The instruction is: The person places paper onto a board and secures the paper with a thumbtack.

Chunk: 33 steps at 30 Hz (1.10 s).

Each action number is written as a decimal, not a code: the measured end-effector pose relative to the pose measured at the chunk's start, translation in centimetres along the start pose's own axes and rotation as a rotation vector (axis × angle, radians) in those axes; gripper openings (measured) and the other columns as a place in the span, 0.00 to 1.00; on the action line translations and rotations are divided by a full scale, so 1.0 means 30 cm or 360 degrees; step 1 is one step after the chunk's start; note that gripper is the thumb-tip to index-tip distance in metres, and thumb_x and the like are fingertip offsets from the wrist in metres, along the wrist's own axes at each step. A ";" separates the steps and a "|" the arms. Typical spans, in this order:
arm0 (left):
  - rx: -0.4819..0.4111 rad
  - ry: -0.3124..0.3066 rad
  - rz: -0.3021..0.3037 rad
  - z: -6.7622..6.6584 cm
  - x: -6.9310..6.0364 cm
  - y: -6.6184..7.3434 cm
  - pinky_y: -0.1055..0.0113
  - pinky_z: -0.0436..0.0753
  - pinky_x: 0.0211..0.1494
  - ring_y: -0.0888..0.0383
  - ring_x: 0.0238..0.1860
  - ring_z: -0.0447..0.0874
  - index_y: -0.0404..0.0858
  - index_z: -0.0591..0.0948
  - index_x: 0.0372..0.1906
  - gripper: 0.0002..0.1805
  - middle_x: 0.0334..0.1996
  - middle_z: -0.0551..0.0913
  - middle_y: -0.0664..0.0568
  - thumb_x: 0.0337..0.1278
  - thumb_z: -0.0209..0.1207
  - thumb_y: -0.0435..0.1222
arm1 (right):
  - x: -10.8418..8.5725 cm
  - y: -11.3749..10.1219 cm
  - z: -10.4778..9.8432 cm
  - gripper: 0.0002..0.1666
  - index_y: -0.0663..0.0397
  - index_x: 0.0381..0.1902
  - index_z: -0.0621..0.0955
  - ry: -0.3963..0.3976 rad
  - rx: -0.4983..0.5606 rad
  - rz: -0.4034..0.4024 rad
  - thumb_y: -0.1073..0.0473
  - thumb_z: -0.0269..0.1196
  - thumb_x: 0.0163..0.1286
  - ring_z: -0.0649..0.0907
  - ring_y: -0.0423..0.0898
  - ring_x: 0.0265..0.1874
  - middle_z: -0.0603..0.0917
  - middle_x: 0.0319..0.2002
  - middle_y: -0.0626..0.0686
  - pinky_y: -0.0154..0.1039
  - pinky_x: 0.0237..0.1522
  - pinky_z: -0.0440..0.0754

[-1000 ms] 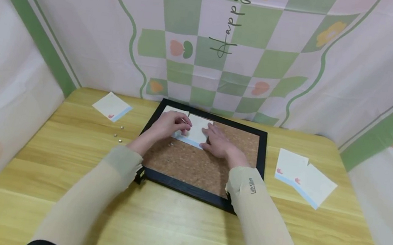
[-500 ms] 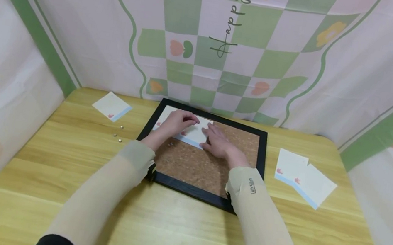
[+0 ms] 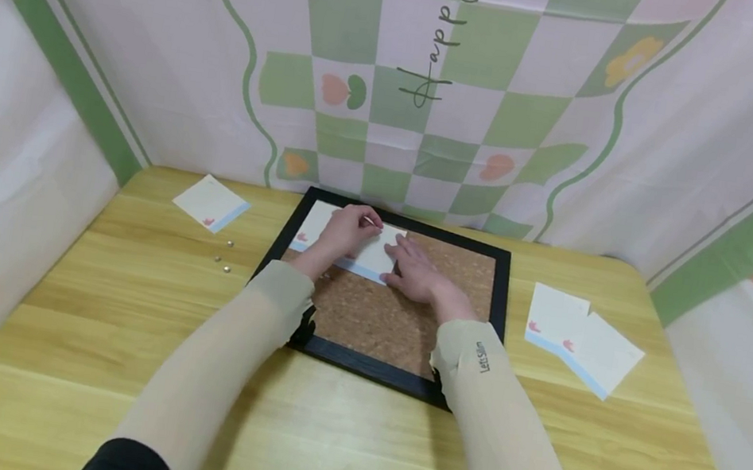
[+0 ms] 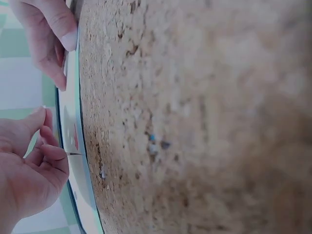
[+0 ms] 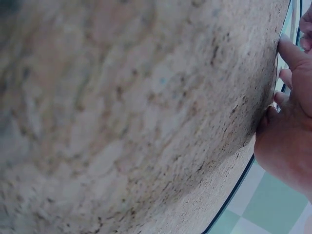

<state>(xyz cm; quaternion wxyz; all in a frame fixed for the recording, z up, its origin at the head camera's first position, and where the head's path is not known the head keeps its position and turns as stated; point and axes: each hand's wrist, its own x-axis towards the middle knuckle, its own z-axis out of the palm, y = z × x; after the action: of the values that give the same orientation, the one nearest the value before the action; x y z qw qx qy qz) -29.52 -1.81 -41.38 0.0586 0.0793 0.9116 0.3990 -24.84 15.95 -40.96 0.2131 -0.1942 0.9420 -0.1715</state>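
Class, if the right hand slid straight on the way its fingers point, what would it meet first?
Probably the left hand, just ahead over the white card, though its height is unclear.

Speckled brown cork (image 3: 372,319) in a black frame (image 3: 365,367)
White cards (image 3: 312,222) banded pale blue, marked pink; yellow wood-grained bench (image 3: 333,442); cream sleeves (image 3: 216,349); green-and-white checked cloth (image 3: 341,21) with orange flowers.

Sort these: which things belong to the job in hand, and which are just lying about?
In use:
left hand
right hand
corkboard
two cards on it

Lying about, perhaps spares:
single card at left
three small silvery pieces
two further cards at right
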 end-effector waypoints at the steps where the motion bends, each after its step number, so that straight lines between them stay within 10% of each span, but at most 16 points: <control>1: 0.0020 0.0009 0.0007 0.000 0.002 0.003 0.65 0.78 0.41 0.55 0.39 0.81 0.44 0.85 0.44 0.07 0.41 0.87 0.49 0.68 0.61 0.41 | -0.001 -0.001 0.000 0.38 0.56 0.79 0.53 -0.0002 0.0004 0.0003 0.48 0.50 0.80 0.40 0.58 0.81 0.39 0.82 0.60 0.58 0.80 0.45; 33: 0.0075 0.0050 -0.0128 0.041 0.044 0.026 0.59 0.81 0.57 0.53 0.50 0.84 0.44 0.87 0.44 0.09 0.46 0.88 0.52 0.70 0.59 0.40 | 0.001 0.004 0.002 0.39 0.55 0.80 0.52 -0.0015 -0.0009 -0.0003 0.47 0.50 0.80 0.39 0.58 0.81 0.39 0.82 0.59 0.58 0.81 0.44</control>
<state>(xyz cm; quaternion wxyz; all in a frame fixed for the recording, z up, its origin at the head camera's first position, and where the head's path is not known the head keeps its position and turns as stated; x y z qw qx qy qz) -30.51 -0.14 -41.68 0.0584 0.0377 0.9241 0.3759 -24.88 16.03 -41.06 0.2169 -0.1965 0.9413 -0.1683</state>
